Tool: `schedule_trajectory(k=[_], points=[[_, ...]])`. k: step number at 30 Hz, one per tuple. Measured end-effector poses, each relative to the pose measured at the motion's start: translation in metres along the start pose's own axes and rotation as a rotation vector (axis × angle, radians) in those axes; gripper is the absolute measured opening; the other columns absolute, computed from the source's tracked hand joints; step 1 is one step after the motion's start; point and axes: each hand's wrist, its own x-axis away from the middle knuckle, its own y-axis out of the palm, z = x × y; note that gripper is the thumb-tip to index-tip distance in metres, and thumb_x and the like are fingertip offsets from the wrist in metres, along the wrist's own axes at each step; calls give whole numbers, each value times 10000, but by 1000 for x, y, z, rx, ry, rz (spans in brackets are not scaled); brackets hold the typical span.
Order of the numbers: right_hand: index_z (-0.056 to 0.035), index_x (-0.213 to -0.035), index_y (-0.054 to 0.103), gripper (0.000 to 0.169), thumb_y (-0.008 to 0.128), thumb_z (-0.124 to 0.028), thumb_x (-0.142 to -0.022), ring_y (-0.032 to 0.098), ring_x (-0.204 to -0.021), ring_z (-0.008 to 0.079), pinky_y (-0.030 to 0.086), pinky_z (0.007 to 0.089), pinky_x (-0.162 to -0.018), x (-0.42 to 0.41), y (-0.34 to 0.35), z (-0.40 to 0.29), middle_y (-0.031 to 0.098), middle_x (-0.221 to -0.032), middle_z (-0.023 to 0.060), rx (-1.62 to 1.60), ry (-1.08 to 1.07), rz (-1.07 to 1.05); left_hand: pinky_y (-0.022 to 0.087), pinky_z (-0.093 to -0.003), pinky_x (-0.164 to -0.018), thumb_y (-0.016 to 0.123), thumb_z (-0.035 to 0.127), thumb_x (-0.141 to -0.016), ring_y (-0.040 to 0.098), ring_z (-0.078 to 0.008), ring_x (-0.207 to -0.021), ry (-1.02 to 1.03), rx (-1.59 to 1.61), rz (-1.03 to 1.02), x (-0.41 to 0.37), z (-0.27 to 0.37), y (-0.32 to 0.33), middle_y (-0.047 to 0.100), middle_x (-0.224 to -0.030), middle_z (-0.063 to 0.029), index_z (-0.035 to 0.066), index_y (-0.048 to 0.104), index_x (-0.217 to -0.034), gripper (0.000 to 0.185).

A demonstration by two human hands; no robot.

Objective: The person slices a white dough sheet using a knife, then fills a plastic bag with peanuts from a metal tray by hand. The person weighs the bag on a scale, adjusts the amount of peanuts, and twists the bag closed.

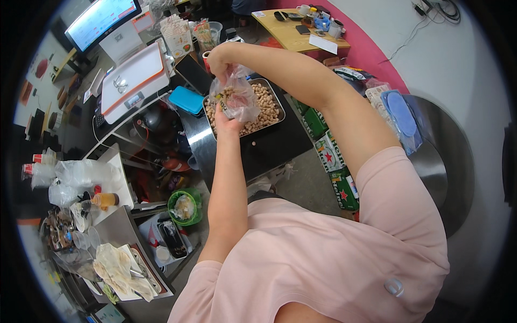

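A thin clear plastic bag [238,99] with several peanuts inside hangs over a metal tray [284,116]. My left hand [228,123] supports the bag from its near side, with most fingers hidden behind the film. At the far side my right hand [219,60] is bent down onto the upper part of the bag and grips it; its fingertips are partly hidden. Unshelled peanuts [264,105] fill the tray. One loose peanut [253,143] lies in front of it on the black tabletop [274,157].
Left of the tray lie a blue case [186,100] and a black tablet or phone [194,74]. A white scale [135,80] stands farther left, below a monitor [101,22]. Heineken cartons [329,151] line the floor at right. A green bin [185,206] stands at lower left.
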Motion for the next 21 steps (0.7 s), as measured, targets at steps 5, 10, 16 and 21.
schedule_trajectory(k=[5,10,16,21], points=[[-11,-889,754,263,767,-206,-715,642,-740,259,513,405,-682,26,-2,-6,708,-879,117,271,-115,170,571,-409,-806,437,338,-975,651,-254,-865,-32,14,-62,39,-22,19,640,-1001,-151,-2,553,-1157,403],[-22,-878,728,249,741,-99,-641,621,-650,238,499,386,-560,90,19,-38,660,-765,89,25,-127,318,596,-264,-635,499,255,-937,652,-240,-875,-316,31,-198,120,-13,19,541,-1161,-271,-77,367,-1362,554],[30,-881,666,139,648,63,-748,666,-704,226,543,374,-602,57,101,-39,681,-805,141,-861,-232,-22,604,-308,-714,475,257,-928,636,-249,-869,-161,11,176,216,-15,-19,456,-1294,-307,-15,335,-1418,577],[42,-941,664,176,610,78,-777,687,-726,260,564,382,-628,10,156,-53,692,-863,186,-1057,-133,-257,573,-363,-793,498,275,-933,616,-281,-947,-162,140,284,249,15,-81,469,-1289,-299,-13,356,-1405,571]])
